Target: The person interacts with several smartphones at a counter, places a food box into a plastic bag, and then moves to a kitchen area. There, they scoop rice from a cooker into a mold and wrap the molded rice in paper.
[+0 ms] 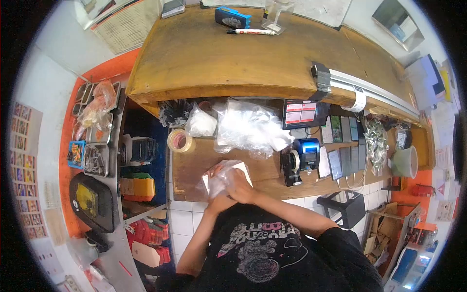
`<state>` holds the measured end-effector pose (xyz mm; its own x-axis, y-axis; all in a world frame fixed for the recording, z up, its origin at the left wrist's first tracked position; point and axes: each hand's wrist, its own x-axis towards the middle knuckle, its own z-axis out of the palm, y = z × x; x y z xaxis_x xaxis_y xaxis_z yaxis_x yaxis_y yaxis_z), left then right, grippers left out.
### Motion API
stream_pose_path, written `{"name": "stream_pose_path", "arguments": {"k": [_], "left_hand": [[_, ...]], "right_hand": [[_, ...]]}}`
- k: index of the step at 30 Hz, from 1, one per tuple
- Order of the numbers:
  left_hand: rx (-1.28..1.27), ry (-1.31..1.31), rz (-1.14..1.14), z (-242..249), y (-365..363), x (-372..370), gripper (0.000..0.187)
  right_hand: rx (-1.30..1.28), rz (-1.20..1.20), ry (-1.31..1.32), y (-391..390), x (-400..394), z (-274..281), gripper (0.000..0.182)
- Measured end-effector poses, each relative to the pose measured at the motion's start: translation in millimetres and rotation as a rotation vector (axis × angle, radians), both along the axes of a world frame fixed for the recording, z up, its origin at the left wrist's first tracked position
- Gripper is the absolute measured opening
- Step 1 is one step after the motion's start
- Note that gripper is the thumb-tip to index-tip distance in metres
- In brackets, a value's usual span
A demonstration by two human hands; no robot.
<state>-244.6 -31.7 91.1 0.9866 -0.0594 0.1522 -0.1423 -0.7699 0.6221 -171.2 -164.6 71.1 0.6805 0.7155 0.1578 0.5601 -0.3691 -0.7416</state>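
Observation:
A clear plastic bag (222,179) is bunched between my hands at the front edge of the wooden counter. My left hand (214,171) is mostly behind the crinkled plastic, with its fingers curled around it. From the right, my right hand (240,188) grips the same bag, fingers bent over it. A flat white item (243,170) lies under my hands and shows past the plastic on both sides; its kind is hidden.
Behind my hands lie a heap of clear plastic bags (250,125) and a roll of tape (180,140). To the right stand a label printer (307,154), a tablet (300,114) and several phones (335,164) with cables. A wooden shelf (219,63) overhangs the counter.

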Motion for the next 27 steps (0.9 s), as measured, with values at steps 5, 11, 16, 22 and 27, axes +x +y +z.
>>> {"name": "stream_pose_path", "arguments": {"k": [5,11,16,22,27], "left_hand": [[0.037,0.024,0.142,-35.3,-3.6,17.8,0.074],[0.141,-0.055,0.234,-30.2,-15.0,24.0,0.057],[0.025,-0.103,0.183,-40.0,0.9,27.6,0.043],[-0.374,0.032,0.059,-33.8,12.5,48.4,0.027],[-0.336,-0.047,0.124,-101.3,4.8,27.4,0.036]], "right_hand": [[-0.320,0.087,0.285,13.6,3.4,80.6,0.058],[-0.343,0.684,0.280,-9.0,86.0,119.9,0.051],[-0.415,0.442,0.374,45.3,168.2,119.0,0.024],[-0.247,0.135,-0.094,157.1,209.2,-13.1,0.031],[-0.569,0.081,-0.152,192.2,211.5,-8.2,0.042]]}}
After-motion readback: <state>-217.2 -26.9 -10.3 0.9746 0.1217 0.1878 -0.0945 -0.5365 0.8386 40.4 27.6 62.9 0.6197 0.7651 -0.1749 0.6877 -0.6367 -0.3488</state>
